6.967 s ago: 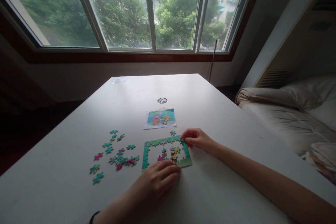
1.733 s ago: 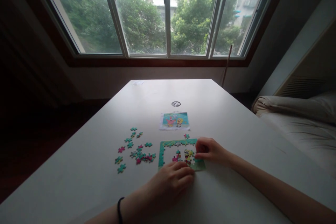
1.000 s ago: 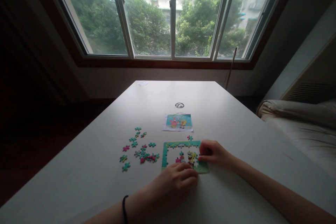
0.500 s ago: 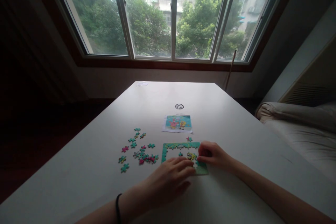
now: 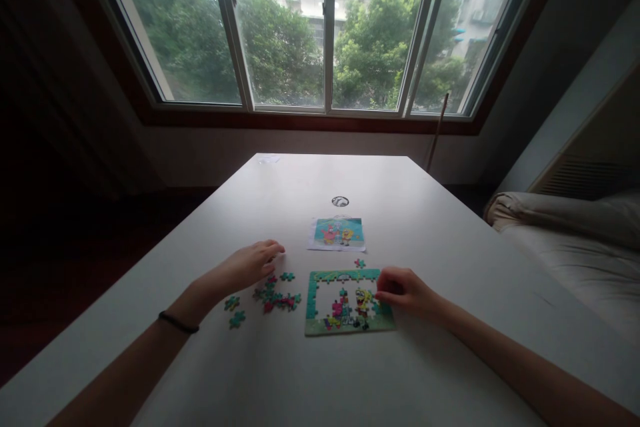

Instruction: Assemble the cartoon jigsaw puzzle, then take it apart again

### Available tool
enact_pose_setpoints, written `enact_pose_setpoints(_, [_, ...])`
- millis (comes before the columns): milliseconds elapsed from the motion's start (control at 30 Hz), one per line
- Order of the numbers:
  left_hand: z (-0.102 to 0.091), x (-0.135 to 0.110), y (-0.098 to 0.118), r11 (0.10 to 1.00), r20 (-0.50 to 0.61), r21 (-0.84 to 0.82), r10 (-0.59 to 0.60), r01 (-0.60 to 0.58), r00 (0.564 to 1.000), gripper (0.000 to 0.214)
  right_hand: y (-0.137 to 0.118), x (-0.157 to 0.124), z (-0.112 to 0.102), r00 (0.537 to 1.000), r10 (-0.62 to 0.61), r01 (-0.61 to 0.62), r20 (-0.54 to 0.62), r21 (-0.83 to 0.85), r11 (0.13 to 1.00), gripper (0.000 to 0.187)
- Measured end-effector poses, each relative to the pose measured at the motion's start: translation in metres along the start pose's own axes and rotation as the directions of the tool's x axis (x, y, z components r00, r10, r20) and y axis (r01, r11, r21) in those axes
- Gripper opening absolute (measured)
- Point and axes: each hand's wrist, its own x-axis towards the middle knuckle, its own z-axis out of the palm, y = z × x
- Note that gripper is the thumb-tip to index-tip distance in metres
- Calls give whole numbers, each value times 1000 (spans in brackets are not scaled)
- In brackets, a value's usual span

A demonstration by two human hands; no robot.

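Observation:
A partly built jigsaw point(image 5: 320, 312) with a teal border and cartoon figures lies on the white table point(image 5: 310, 373). My right hand point(image 5: 406, 291) rests curled on the puzzle's right edge, fingertips pinched at the pieces there. My left hand point(image 5: 246, 263) reaches out over the loose teal and pink pieces point(image 5: 274, 295) left of the puzzle, fingers stretched forward and flat, holding nothing I can see. A single loose piece point(image 5: 359, 263) lies just above the puzzle's top edge. A black band circles my left wrist.
A printed reference picture point(image 5: 338, 233) lies beyond the puzzle, with a round cable port point(image 5: 339, 201) farther back. A big window spans the far wall. A pale cushioned sofa point(image 5: 565, 220) stands right of the table. Dark floor lies to the left.
My left hand has left the puzzle's lower edge and swung left and forward over the loose pieces. The right hand has stayed at the puzzle's right side.

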Motion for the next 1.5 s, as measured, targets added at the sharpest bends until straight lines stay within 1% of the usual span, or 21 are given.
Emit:
enact_pose_setpoints(67, [1, 1, -1, 1000, 13, -12, -10, 10, 1000, 35, 3, 1, -1, 1000, 25, -25, -10, 47, 999, 27])
enact_pose_setpoints(200, [3, 3, -3, 999, 14, -38, -32, 33, 999, 36, 11, 3, -1, 996, 82, -69, -45, 233, 970, 36])
enact_pose_setpoints(267, [4, 3, -6, 997, 20, -69, -38, 39, 999, 35, 13, 4, -1, 994, 93, -75, -53, 279, 957, 37])
enact_pose_setpoints(467, [6, 3, -9, 983, 35, -172, -61, 66, 998, 25, 11, 3, -1, 995, 93, -78, -47, 246, 966, 39])
enact_pose_setpoints(567, [6, 3, -8, 977, 42, -196, -78, 84, 996, 24, 10, 3, -1, 995, 90, -76, -46, 248, 966, 39])
enact_pose_setpoints(700, [8, 6, -10, 972, 16, -211, -102, 103, 995, 25, 7, 3, -1, 995, 88, -77, -35, 247, 966, 37])
enact_pose_setpoints(867, [13, 11, -14, 971, -31, -226, -84, 75, 996, 24, 4, 3, -2, 996, 82, -74, -24, 233, 970, 36])
enact_pose_setpoints(967, [14, 12, -16, 967, -39, -245, -76, 64, 996, 22, 5, 3, -1, 997, 75, -68, -25, 232, 970, 35])
enact_pose_setpoints(1133, [11, 12, -18, 948, -12, -312, -76, 69, 997, 23, 6, 3, -2, 998, 62, -52, -31, 238, 970, 34])
enact_pose_setpoints(1300, [10, 10, -24, 867, 62, -480, -120, 135, 991, 26, 7, 3, -3, 998, 59, -47, -34, 269, 962, 34])
enact_pose_setpoints(1367, [10, 10, -27, 856, 49, -499, -129, 136, 990, 27, 8, 3, -3, 997, 63, -50, -34, 280, 959, 33])
enact_pose_setpoints(1500, [10, 11, -26, 881, -46, -463, -131, 95, 990, 21, 8, 3, -3, 997, 70, -56, -36, 295, 954, 32])
